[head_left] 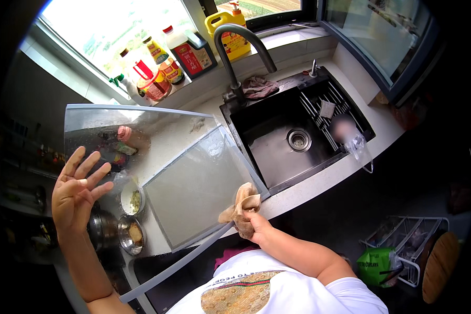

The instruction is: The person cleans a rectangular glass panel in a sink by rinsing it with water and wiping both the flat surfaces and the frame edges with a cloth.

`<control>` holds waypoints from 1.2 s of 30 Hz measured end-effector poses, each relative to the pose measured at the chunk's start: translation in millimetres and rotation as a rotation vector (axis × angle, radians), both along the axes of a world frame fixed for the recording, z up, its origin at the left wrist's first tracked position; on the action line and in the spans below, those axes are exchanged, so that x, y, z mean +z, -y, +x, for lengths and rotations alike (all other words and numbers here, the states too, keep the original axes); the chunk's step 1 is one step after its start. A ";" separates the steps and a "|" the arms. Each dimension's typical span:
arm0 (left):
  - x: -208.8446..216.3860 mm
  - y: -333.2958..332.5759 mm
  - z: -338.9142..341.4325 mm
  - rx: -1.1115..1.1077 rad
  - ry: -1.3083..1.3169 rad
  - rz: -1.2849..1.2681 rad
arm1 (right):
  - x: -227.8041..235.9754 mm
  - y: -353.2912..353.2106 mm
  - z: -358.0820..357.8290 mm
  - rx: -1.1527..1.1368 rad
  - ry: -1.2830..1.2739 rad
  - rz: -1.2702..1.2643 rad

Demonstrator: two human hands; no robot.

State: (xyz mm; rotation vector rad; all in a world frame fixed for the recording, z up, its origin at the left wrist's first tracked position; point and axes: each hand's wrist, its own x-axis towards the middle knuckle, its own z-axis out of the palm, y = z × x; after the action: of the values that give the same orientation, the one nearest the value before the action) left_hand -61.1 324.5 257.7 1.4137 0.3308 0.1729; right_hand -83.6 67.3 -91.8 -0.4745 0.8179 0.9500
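My right hand (257,227) is closed around a crumpled brown cloth (243,205) at the near right corner of a tilted clear glass panel with pale grey edge strips (141,109). My left hand (77,198) is raised at that panel's left side, its fingers spread apart. Whether the palm or fingers touch the glass, I cannot tell. Beneath the tilted panel, a second framed glass panel (193,191) lies flat on the pale counter. Through the clear pane show a pink-capped bottle (124,134) and a white bowl with food (133,201).
To the right is a black sink (272,146) with a tall curved faucet (227,52), a rack and a plastic bag (357,146). Bottles and a yellow jug (235,39) line the windowsill. A metal bowl (132,235) sits left. A white wire rack (411,246) stands lower right.
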 end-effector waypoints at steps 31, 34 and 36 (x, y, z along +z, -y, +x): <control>-21.4 33.5 -60.9 0.190 0.146 -0.321 | -50.2 196.8 202.3 0.780 0.978 0.264; -22.4 14.1 -69.5 0.139 0.167 -0.339 | -37.2 194.4 214.6 0.806 0.905 0.319; -34.6 6.1 -65.7 0.101 0.182 -0.343 | -26.6 181.1 214.3 0.779 0.759 0.282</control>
State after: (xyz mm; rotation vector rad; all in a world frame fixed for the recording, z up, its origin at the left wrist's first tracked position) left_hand -126.8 318.4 223.1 1.0347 0.2670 0.3102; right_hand 130.7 -113.9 -118.4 -0.8575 -0.2290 1.4302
